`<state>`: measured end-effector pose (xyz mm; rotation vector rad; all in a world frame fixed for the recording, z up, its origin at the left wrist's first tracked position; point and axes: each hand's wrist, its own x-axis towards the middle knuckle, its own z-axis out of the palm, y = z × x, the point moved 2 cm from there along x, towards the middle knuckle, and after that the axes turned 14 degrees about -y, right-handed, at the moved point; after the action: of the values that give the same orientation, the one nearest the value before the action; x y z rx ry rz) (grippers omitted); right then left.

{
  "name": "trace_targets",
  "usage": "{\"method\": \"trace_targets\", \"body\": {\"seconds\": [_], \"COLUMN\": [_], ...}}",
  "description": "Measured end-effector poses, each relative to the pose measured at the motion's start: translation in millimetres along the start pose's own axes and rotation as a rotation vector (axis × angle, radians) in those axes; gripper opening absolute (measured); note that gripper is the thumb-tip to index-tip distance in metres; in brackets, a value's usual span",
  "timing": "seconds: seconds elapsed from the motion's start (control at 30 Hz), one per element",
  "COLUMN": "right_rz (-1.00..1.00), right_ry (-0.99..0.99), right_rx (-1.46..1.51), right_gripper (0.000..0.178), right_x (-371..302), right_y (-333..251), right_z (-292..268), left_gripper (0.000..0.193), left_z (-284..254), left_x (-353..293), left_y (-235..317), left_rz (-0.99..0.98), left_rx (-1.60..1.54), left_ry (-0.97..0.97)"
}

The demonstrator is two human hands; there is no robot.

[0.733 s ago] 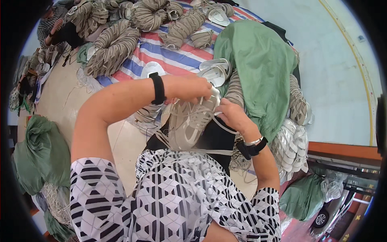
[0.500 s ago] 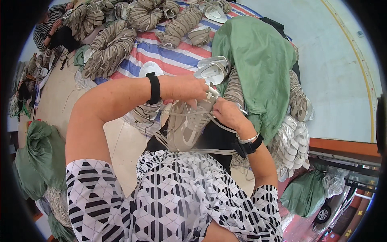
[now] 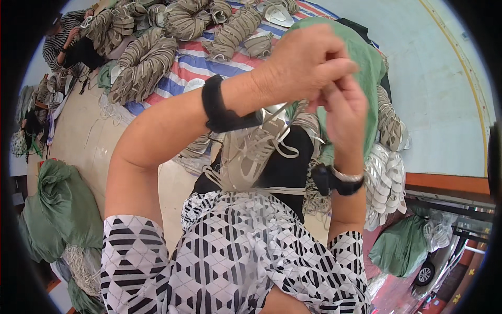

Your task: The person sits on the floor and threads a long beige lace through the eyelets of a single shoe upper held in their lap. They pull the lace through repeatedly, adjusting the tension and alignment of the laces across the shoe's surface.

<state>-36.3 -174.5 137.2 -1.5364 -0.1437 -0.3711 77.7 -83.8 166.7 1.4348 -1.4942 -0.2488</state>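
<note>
A beige shoe upper [image 3: 244, 159] rests on my lap over black cloth, with pale laces threaded through part of it. From its upper end a taut shoelace [image 3: 283, 109] runs up toward my hands. Raised above the shoe, my left hand [image 3: 314, 65] is closed, its fingers curled and pinching the lace. My right hand [image 3: 342, 112] meets it just below and to the right, fingertips pinched together at the lace; the exact grip is partly hidden. A loose loop of lace [image 3: 287, 149] hangs at the shoe's right side, and more lace ends trail at its lower left.
Bundles of beige shoe uppers [image 3: 144, 68] lie on a striped sheet [image 3: 204, 65] ahead. A green cloth [image 3: 361, 94] covers a pile at the right, above stacked white pieces [image 3: 384, 183]. Green sacks [image 3: 63, 214] stand at the left. Another person [image 3: 65, 39] sits far left.
Both hands have risen from the shoe's upper end, moving up and to the right and drawing the shoelace out. The shoe has stayed on my lap.
</note>
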Motion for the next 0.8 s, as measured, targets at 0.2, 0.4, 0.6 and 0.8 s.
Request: {"method": "trace_targets", "body": {"seconds": [0.2, 0.4, 0.6, 0.8], "right_rz": [0.091, -0.033, -0.204, 0.438], "right_ry": [-0.096, -0.124, 0.243, 0.475], "right_rx": [0.184, -0.061, 0.601, -0.075], "right_gripper": [0.017, 0.021, 0.023, 0.020], "right_x": [-26.1, -50.0, -89.5, -153.1], "right_y": [-31.2, -23.9, 26.1, 88.6], "right_z": [23.2, 4.9, -61.5, -118.3], "left_gripper": [0.029, 0.027, 0.022, 0.022], "left_z": [0.7, 32.5, 19.4, 3.2], "left_x": [-22.2, -70.9, -97.2, -142.2], "left_y": [24.9, -12.0, -65.0, -105.5], "left_rz": [0.037, -0.473, -0.630, -0.773], "left_rx": [-0.327, -0.760, -0.929, -0.733], "left_ry": [-0.141, -0.640, -0.054, 0.231]}}
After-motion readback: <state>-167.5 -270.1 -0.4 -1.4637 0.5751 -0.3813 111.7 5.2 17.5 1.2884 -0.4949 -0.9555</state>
